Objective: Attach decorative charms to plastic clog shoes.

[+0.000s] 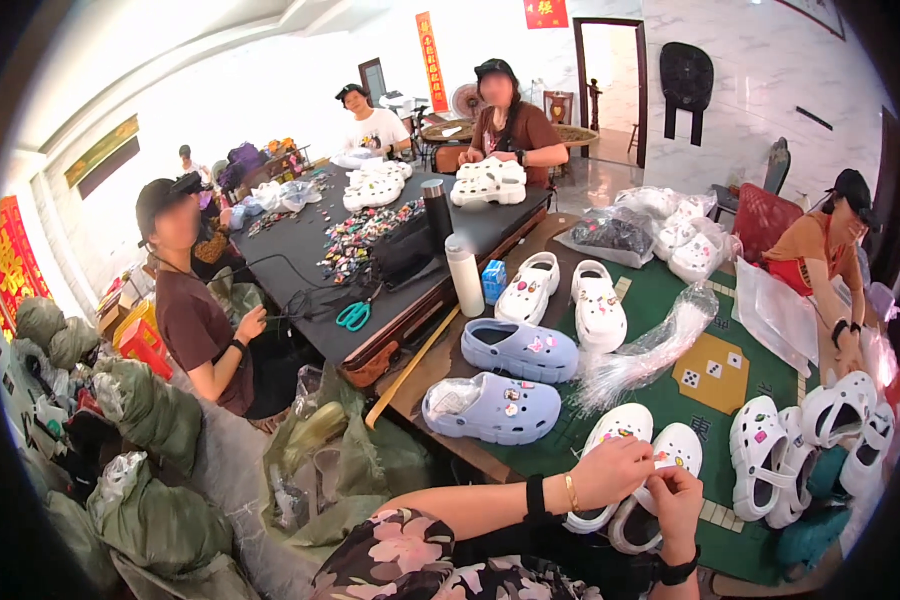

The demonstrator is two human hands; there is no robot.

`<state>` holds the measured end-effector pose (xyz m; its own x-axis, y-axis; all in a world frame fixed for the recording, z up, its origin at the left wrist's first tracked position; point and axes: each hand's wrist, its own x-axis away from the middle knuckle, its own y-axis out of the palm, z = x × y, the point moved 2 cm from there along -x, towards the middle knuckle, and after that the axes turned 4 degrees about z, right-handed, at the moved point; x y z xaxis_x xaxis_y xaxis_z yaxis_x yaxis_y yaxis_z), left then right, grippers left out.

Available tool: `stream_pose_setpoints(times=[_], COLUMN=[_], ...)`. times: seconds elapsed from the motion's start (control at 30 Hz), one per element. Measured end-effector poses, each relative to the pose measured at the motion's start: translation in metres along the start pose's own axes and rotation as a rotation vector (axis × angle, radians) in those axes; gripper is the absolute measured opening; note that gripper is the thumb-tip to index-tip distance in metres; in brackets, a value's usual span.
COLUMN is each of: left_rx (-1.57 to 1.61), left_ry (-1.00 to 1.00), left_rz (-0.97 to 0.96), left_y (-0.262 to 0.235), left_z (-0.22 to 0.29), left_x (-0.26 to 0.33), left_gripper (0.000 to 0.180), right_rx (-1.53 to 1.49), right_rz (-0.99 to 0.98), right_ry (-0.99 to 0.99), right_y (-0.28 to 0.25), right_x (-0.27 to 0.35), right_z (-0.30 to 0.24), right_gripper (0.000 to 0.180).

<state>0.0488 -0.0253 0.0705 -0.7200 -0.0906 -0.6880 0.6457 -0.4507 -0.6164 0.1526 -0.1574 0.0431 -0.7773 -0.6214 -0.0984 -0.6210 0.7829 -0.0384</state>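
Both my hands come together over a pair of white clogs near the table's front edge. My left hand (pixel 608 472), with a gold bracelet behind it, has its fingers pinched above the left white clog (pixel 625 420). Its fingertips almost meet those of my right hand (pixel 678 502), also pinched, over the right white clog (pixel 682 444). Small coloured charms sit on the tops of these clogs. Whatever lies between my fingers is too small to make out, and my hands hide the middle of both shoes.
Blue clogs (pixel 515 408) and more white clogs (pixel 760 440) flank the pair. A bundle of clear plastic strands (pixel 650 350) lies beyond. A white bottle (pixel 464 275) stands by the black table (pixel 300 255), which holds scissors (pixel 356 314) and loose charms. Several people sit around; green sacks (pixel 155 510) fill the left floor.
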Motion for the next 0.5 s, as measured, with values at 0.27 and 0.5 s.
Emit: stream_pose_setpoints(times=[0.27, 0.5], left_rx=[0.252, 1.288], left_ry=[-0.155, 0.078], left_rz=[-0.202, -0.272], left_y=[-0.026, -0.195], left_z=[0.016, 0.127], left_x=[-0.018, -0.066], left_gripper=[0.046, 0.084], right_rx=[0.135, 0.233], right_rz=[-0.048, 0.088], right_ry=[-0.117, -0.192], right_y=[-0.011, -0.016], right_x=[0.005, 0.017], right_z=[0.016, 0.001], right_gripper=[0.01, 0.01])
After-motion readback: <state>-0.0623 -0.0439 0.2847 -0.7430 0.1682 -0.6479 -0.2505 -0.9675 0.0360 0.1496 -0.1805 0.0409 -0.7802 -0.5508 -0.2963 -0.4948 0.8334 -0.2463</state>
